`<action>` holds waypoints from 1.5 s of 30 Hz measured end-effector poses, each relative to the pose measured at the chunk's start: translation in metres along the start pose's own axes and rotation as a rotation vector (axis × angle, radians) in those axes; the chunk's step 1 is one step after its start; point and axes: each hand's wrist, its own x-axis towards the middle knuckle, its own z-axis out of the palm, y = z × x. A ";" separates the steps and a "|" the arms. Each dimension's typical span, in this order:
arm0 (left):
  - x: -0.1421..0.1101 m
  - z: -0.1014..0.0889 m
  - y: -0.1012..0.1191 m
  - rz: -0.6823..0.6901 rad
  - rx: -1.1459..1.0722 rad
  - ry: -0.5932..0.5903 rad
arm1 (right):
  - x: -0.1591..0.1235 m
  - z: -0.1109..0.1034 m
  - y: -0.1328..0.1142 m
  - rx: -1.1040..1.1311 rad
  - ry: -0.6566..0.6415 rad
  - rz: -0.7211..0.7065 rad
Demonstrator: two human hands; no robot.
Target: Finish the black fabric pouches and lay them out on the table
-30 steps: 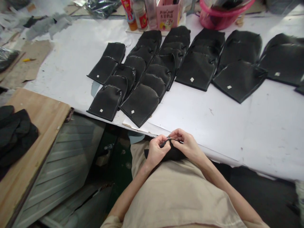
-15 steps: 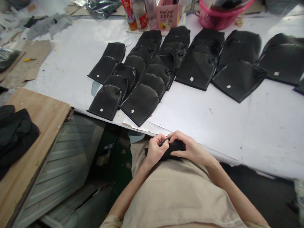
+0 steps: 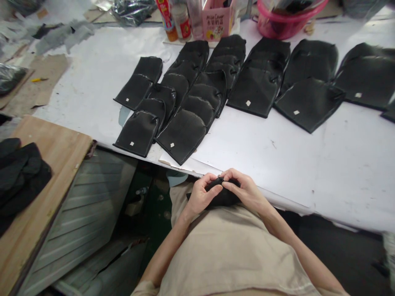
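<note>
Head view: my left hand (image 3: 200, 196) and right hand (image 3: 247, 192) are both closed on a black fabric piece (image 3: 222, 198), just below the table (image 3: 277, 160) edge; it seems soft and light, best pinched at its rim.

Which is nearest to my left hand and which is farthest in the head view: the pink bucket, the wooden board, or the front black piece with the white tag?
From the left hand:
1. Front black piece, just ahead on the white table.
2. Wooden board, off to the left, lower down.
3. Pink bucket, far back, to the right.
</note>
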 end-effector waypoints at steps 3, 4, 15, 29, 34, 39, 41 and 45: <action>-0.002 -0.001 0.002 0.009 0.045 -0.028 | 0.000 -0.003 0.002 0.044 -0.016 0.031; -0.002 -0.002 0.003 0.005 0.054 -0.034 | 0.000 -0.003 0.003 0.054 -0.024 0.038; -0.001 -0.005 0.004 0.020 0.082 -0.057 | 0.000 -0.002 0.001 0.077 -0.012 0.052; 0.007 -0.027 0.016 0.061 0.125 -0.178 | 0.012 0.013 -0.012 -0.083 -0.046 -0.085; 0.005 -0.041 0.025 0.130 0.150 -0.086 | 0.018 0.006 -0.022 -0.143 -0.123 -0.161; 0.000 -0.052 0.016 0.070 0.031 0.091 | 0.014 -0.014 -0.011 -0.199 -0.153 -0.178; -0.001 -0.053 0.012 0.062 0.005 0.111 | 0.012 -0.019 -0.005 -0.270 -0.153 -0.168; -0.001 -0.054 0.009 0.065 -0.030 0.166 | 0.011 -0.023 0.002 -0.314 -0.147 -0.184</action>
